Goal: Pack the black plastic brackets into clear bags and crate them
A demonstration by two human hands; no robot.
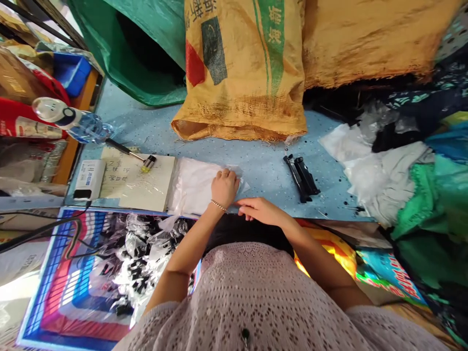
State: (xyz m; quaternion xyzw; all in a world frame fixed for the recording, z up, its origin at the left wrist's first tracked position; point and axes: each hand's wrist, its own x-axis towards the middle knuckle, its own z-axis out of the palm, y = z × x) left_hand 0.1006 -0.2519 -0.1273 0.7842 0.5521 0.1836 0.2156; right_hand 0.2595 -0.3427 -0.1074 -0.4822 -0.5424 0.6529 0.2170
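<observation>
My left hand (224,186), with a beaded bracelet at its wrist, rests on the right part of a stack of clear plastic bags (193,187). Its fingers are curled, and whatever they may grip is hidden. My right hand (258,209) is beside it at the table's front edge, index finger stretched toward the left wrist and the other fingers bent, holding nothing visible. Black plastic parts (302,178) lie on the blue table (263,165) to the right. Left of the bags are a notebook (146,187) and a small hammer-like tool (133,155).
A yellow woven sack (244,73) and a green sack (120,73) stand behind. A bottle (78,122) and white box (89,178) are left. Cloths (387,175) pile up right. Below left, a blue basket (40,292) holds bagged black parts (142,258).
</observation>
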